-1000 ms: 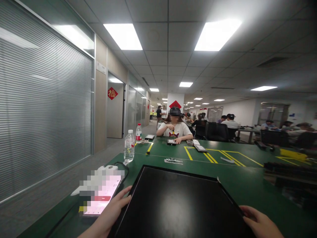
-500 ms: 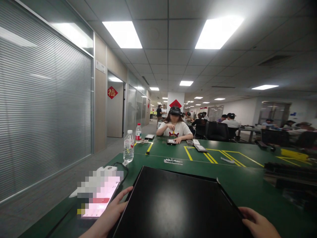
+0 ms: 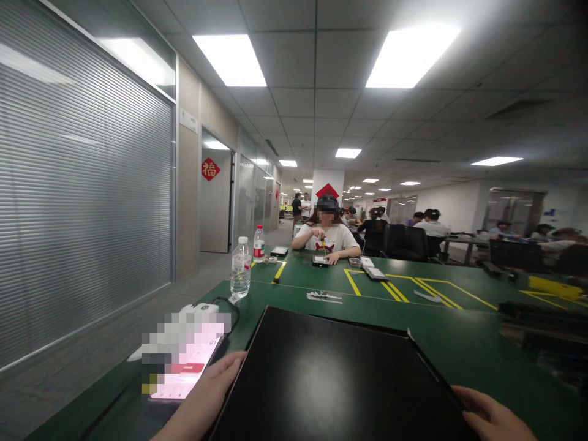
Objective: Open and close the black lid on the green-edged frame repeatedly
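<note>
A large, flat black panel (image 3: 331, 373) with a glossy spot of reflected light fills the lower middle of the view, and its near edge runs out of the frame. Thin raised edges show along its far and right sides. On its left edge rests my left hand (image 3: 215, 383), the fingers bent against the side and partly hidden behind it. My right hand (image 3: 489, 413) grips the right edge, its fingertips curling round the side. Left of my left hand lies a lit phone (image 3: 184, 373), partly blurred out.
Beyond the panel on the green table (image 3: 275, 324) stand a clear water bottle (image 3: 241, 269) and a red-capped bottle (image 3: 259, 245). Torn silvery scraps (image 3: 324, 297) lie ahead. Opposite sits a person (image 3: 327, 242) over a small device (image 3: 320, 261). Dark items (image 3: 537, 324) are at right.
My left index finger, stretched along the panel's edge before, is now drawn in against it. My right hand sits slightly further right and lower. The view has shifted a little.
</note>
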Demonstrator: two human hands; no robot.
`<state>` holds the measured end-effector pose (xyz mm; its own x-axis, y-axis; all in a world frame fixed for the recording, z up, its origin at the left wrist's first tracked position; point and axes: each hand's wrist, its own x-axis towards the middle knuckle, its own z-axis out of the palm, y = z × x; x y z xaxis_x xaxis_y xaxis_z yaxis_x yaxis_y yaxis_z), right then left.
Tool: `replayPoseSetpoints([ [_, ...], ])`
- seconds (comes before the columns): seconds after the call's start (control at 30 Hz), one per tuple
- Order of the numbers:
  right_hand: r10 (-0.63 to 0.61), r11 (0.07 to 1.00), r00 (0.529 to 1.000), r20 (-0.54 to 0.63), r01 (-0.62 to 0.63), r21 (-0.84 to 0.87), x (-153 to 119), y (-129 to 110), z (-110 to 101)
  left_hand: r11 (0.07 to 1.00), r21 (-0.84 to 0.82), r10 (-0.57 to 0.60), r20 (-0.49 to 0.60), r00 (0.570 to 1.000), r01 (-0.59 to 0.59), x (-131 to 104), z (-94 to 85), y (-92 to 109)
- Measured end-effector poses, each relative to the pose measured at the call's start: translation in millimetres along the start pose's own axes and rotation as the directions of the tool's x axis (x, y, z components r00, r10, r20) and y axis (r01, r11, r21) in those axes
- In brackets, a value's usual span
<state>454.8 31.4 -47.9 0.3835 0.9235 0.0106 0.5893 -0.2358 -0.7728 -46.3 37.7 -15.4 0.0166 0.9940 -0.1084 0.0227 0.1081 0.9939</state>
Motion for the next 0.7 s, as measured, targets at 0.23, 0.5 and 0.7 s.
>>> replayPoseSetpoints([
  [0.23, -0.07, 0.993, 0.993, -0.098, 0.06, -0.101, -25.4, -21.4, -0.6, 0.973, 0.193, 0.126, 0.001, 0.992, -0.123, -21.4, 7.9, -0.3],
  [0.5, -0.094, 0.992, 0.995, -0.033, 0.09, -0.091, -19.2, -12.5, -6.7, 0.981, 0.028, 0.193, 0.007, 0.981, -0.193, -28.3, 14.5, 15.3],
  [0.7, -0.102, 0.995, 0.993, -0.057, 0.102, -0.001, -12.9, -11.8, -9.0, 0.969, -0.042, 0.245, 0.055, 0.968, -0.243, -27.1, 16.1, 16.5],
])
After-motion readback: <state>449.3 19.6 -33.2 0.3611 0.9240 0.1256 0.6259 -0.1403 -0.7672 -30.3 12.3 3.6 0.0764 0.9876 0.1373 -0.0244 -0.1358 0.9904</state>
